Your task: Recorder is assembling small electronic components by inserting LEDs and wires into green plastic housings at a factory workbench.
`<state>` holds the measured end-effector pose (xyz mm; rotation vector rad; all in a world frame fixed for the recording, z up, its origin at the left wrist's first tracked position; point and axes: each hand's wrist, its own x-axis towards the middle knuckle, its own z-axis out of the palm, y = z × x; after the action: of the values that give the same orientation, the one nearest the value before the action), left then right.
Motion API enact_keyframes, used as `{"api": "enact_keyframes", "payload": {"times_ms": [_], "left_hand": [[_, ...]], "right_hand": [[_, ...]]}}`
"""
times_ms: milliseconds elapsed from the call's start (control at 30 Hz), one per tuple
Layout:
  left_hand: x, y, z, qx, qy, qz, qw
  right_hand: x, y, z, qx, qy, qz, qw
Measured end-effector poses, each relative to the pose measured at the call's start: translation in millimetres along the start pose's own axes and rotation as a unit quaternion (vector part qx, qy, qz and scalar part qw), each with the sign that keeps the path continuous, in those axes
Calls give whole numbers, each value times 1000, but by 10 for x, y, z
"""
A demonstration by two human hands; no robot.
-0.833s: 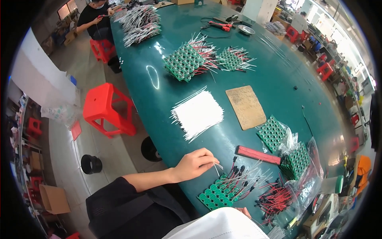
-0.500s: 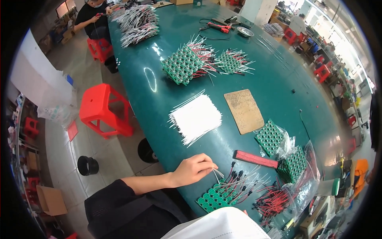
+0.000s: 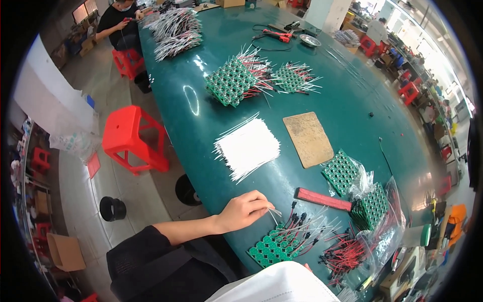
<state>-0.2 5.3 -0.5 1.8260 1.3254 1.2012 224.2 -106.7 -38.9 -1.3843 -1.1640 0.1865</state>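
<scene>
My left hand (image 3: 246, 209) is pinched shut on thin white strands, whose ends stick out past the fingertips. Just right of it lies a panel of small round green circuit boards (image 3: 274, 247), with red, black and white wires (image 3: 302, 229) and black connectors spreading from it. Only a fingertip of my right hand (image 3: 307, 267) shows beside the panel; a white sheet-like shape (image 3: 279, 284) at the lower edge hides the rest. Beyond my left hand rests a pile of similar white strands (image 3: 249, 146). Their exact kind is too fine to tell.
A brown board (image 3: 308, 140) and a red bar (image 3: 323, 200) lie on the green table (image 3: 201, 151). Bagged green panels (image 3: 373, 207) and red wires (image 3: 344, 254) lie right; wired panels (image 3: 230, 80) stand farther off. A red stool (image 3: 132, 136) is left; a person (image 3: 119, 25) sits far left.
My left hand has shifted very slightly upward in the picture, still pinching the white strands. Everything on the table stays in place.
</scene>
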Motion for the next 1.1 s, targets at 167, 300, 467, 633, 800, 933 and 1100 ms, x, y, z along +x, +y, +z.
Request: {"api": "enact_keyframes", "payload": {"times_ms": [167,300,467,633,800,933,1100], "left_hand": [[1,-7,-11,-3,4,-7,1000],[30,-20,22,-7,-11,-4,1000],[4,-21,5,-9,14,-14,1000],[-49,26,36,-24,14,-31,999],[-68,-10,-78,-36,14,-16,999],[-101,161,-81,-153,21,-66,986],[-74,368,86,-121,-61,-38,990]], "right_hand": [[-149,334,-182,-101,-80,37,991],[-116,124,-99,-98,-50,55,992],[-49,154,-130,-117,-94,41,988],[-39,64,-229,-113,-72,41,990],[147,-302,-176,-99,18,22,995],[295,-328,-105,-221,-17,12,975],[346,-182,-4,-192,-58,48,979]]}}
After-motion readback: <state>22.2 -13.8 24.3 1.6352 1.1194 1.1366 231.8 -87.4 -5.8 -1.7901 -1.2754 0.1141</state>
